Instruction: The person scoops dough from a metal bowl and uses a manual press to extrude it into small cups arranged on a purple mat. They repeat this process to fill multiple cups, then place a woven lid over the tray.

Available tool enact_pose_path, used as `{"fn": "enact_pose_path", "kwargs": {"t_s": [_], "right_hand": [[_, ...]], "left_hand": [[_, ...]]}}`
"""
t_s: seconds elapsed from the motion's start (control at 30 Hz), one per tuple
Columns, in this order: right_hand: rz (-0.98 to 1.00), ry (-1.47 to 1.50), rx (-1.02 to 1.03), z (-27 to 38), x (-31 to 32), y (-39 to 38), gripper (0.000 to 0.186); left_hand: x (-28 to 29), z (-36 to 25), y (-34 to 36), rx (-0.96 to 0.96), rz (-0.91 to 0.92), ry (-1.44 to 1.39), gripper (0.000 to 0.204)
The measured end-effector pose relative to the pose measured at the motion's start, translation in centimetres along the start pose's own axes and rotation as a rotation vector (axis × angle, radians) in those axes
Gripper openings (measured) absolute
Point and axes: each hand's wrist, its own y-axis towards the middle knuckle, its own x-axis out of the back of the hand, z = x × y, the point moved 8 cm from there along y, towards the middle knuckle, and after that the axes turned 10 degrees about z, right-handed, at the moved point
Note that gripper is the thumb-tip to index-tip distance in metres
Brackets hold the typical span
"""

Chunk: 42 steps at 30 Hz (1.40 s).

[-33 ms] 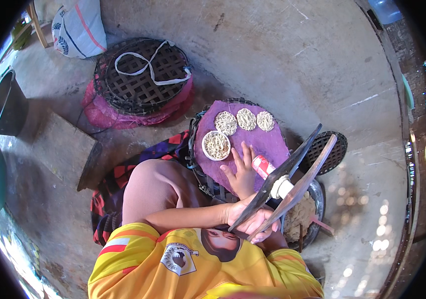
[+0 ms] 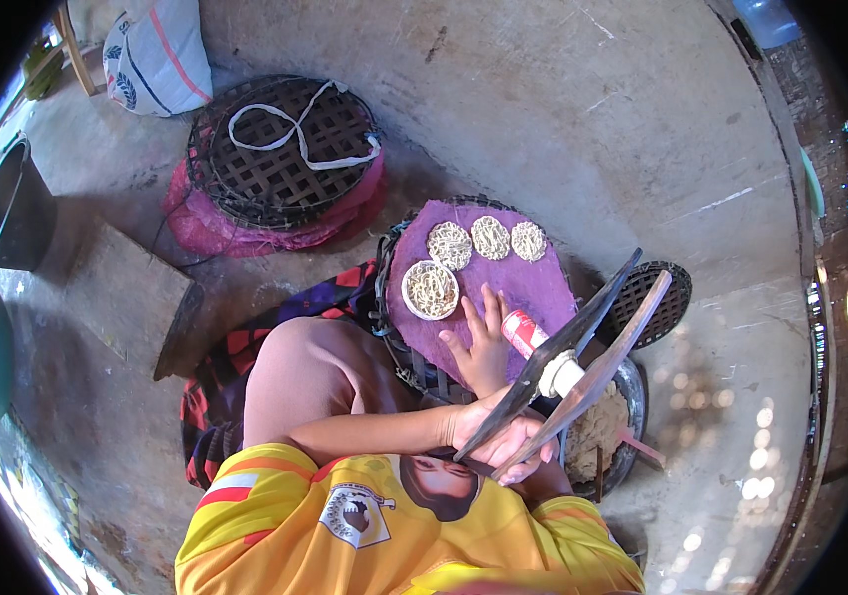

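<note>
My left hand (image 2: 508,436) lies at the near ends of a two-armed wooden press (image 2: 597,382), its fingers curled about the handles. A red-and-white can (image 2: 523,332) and a white cylinder (image 2: 561,375) sit crosswise at the two arms, with pale dough-like stuff between. Under the left wrist my right arm crosses, and my right hand (image 2: 483,342) spreads its fingers over a purple sheet (image 2: 543,288), holding nothing. Beyond its fingertips is a round white-rimmed mould (image 2: 431,290) filled with noodle-like strands. Several loose strand discs (image 2: 490,238) lie along the sheet's far side.
A basin (image 2: 639,397) of pale dough with a stick in it stands at the right, near a dark woven basket (image 2: 650,302). Stacked woven trays (image 2: 285,164) on pink sheeting sit far left. Buckets (image 2: 17,213), a board (image 2: 131,293) and a white sack (image 2: 158,59) are further left.
</note>
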Motion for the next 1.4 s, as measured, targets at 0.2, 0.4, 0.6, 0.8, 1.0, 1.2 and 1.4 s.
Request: {"fn": "enact_pose_path", "kwargs": {"t_s": [0.2, 0.4, 0.6, 0.8, 1.0, 1.2, 1.4], "right_hand": [[0.068, -0.006, 0.051, 0.7, -1.3, -0.3, 0.062], [0.044, -0.026, 0.013, 0.2, -1.7, 0.1, 0.069], [0.061, 0.025, -0.055, -0.6, -2.2, -0.3, 0.069], [0.088, -0.054, -0.013, -0.1, -2.3, 0.0, 0.066], [0.081, -0.162, -0.025, -0.3, -1.8, 1.9, 0.068], [0.036, 0.128, -0.061, 0.1, -1.8, 3.1, 0.1], [-0.08, 0.083, -0.055, 1.5, -2.3, 3.6, 0.109]], "left_hand": [[0.6, 0.4, 0.0, 0.038, -0.06, 0.05, 0.086], [0.2, 0.6, -0.1, 0.059, 0.002, -0.001, 0.089], [0.5, 0.6, -0.3, 0.058, -0.031, 0.014, 0.089], [0.9, 0.5, -0.6, 0.012, -0.069, 0.062, 0.089], [0.9, 0.9, -0.7, 0.094, -0.065, 0.034, 0.088], [0.9, 0.9, -0.7, 0.073, -0.049, 0.028, 0.088], [1.2, 1.1, -1.1, 0.108, -0.086, 0.016, 0.089]]}}
